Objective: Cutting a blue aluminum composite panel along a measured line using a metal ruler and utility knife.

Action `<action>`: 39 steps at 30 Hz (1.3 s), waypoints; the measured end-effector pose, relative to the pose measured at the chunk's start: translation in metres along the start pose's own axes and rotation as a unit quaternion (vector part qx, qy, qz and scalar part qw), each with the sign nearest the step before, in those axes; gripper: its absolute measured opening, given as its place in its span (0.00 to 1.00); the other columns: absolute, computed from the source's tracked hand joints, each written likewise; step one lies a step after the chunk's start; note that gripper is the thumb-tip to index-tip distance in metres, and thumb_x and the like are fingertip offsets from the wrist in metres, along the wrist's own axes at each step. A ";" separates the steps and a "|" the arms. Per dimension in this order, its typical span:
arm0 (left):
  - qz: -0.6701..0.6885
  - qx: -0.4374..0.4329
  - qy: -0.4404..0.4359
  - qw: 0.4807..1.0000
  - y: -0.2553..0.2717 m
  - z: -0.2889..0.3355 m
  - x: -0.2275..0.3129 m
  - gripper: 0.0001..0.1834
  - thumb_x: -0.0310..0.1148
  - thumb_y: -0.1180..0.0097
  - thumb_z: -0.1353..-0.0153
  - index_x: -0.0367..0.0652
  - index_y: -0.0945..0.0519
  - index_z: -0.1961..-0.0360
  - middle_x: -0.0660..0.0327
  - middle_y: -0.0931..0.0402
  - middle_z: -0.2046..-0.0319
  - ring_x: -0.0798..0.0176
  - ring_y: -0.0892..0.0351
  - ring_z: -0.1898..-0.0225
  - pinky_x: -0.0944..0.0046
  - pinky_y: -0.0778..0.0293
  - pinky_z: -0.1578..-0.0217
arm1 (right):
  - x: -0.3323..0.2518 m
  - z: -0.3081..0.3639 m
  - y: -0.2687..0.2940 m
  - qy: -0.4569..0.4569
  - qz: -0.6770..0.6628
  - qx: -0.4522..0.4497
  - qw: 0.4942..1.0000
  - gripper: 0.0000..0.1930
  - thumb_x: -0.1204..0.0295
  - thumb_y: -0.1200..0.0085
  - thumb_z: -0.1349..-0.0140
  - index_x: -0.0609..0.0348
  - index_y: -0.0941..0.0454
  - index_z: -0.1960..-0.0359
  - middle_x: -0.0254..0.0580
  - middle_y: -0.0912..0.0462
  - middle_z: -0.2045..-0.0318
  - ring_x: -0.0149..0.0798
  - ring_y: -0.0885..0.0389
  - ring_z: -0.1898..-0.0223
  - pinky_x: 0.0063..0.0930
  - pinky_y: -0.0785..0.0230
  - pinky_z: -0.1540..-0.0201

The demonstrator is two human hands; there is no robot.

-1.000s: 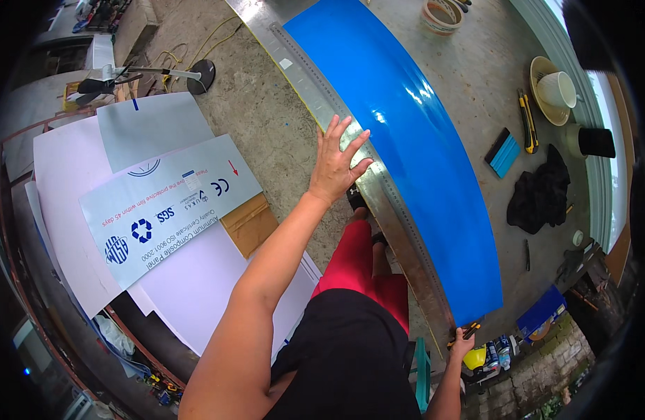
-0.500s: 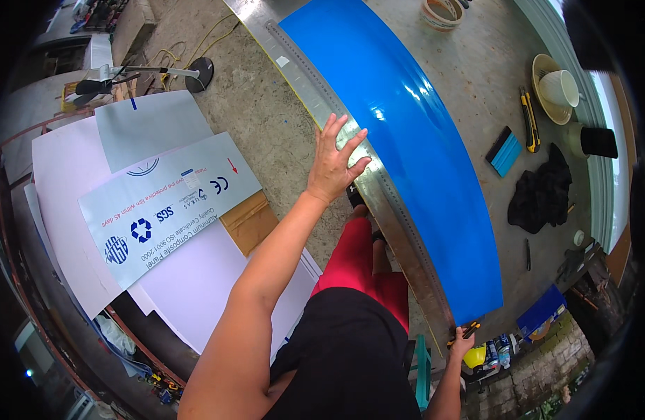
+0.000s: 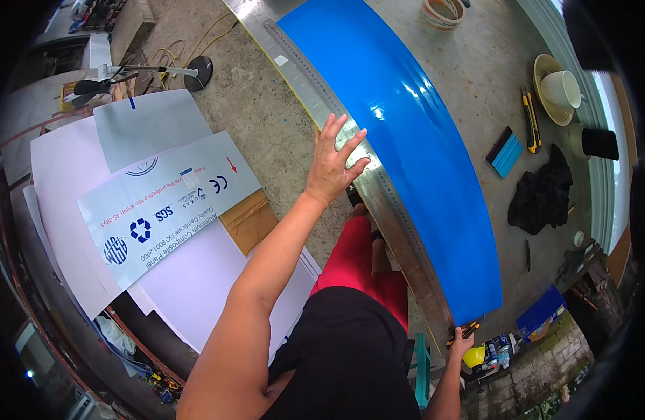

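A long blue sheet (image 3: 399, 140) lies on the grey workbench (image 3: 476, 77), with a long steel ruler (image 3: 378, 189) along its left edge. My left hand (image 3: 333, 162) presses flat on the ruler, fingers spread, holding nothing. At the sheet's near end my right hand (image 3: 462, 341) grips a yellow and black utility knife (image 3: 466, 329) against the ruler's end. My red and black clothing fills the lower middle.
On the bench to the right lie a blue squeegee (image 3: 505, 151), another yellow knife (image 3: 531, 119), a black cloth (image 3: 543, 190), a cup on a plate (image 3: 559, 87) and a tape roll (image 3: 445, 10). White panels (image 3: 168, 203) lie stacked on the floor at left.
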State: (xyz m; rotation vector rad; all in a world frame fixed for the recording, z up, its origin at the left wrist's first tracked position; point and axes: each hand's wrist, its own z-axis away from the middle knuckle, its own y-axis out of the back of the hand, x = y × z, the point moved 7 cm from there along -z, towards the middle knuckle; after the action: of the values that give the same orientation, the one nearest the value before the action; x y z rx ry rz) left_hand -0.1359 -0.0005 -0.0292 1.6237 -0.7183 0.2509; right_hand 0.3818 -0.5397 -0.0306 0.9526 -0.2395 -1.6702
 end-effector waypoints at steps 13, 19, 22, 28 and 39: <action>-0.009 0.003 -0.006 1.000 0.001 0.002 0.000 0.31 0.55 0.32 0.34 0.64 0.20 0.31 0.55 0.40 0.23 0.39 0.46 0.20 0.36 0.42 0.23 | -0.003 0.001 -0.001 0.026 -0.004 0.009 1.000 0.15 0.78 0.31 0.35 0.59 0.24 0.51 0.30 0.23 0.62 0.31 0.25 0.61 0.29 0.29 0.54; 0.005 0.006 -0.004 1.000 0.000 0.001 0.000 0.31 0.55 0.33 0.34 0.65 0.20 0.31 0.55 0.40 0.23 0.39 0.46 0.20 0.36 0.41 0.23 | -0.007 0.003 -0.001 0.023 0.009 0.009 1.000 0.13 0.76 0.30 0.35 0.56 0.24 0.56 0.28 0.23 0.64 0.29 0.26 0.63 0.28 0.31 0.56; 0.000 0.005 -0.003 1.000 0.001 -0.001 -0.001 0.31 0.54 0.32 0.34 0.65 0.20 0.31 0.55 0.40 0.23 0.39 0.46 0.20 0.37 0.41 0.23 | -0.015 0.004 -0.006 0.023 0.009 0.010 1.000 0.13 0.77 0.30 0.35 0.56 0.23 0.55 0.27 0.23 0.64 0.29 0.26 0.63 0.27 0.31 0.56; -0.004 0.006 0.001 1.000 0.005 -0.005 0.001 0.32 0.53 0.30 0.35 0.65 0.20 0.31 0.56 0.40 0.23 0.39 0.46 0.20 0.37 0.41 0.23 | -0.015 -0.001 -0.006 0.025 0.008 0.016 1.000 0.13 0.79 0.31 0.36 0.59 0.23 0.54 0.30 0.23 0.64 0.32 0.25 0.63 0.29 0.29 0.56; -0.047 -0.062 0.044 0.996 0.005 0.021 0.033 0.41 0.52 0.35 0.31 0.57 0.34 0.21 0.50 0.49 0.19 0.37 0.53 0.17 0.30 0.57 0.21 | 0.007 -0.004 0.006 0.109 0.018 0.030 0.993 0.20 0.71 0.28 0.39 0.68 0.20 0.49 0.35 0.17 0.60 0.33 0.21 0.58 0.31 0.26 0.49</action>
State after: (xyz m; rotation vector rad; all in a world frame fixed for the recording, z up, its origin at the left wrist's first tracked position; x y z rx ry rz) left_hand -0.1175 -0.0303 -0.0114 1.5146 -0.5772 0.2042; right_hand 0.3886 -0.5470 -0.0325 1.1604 -0.1594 -1.5189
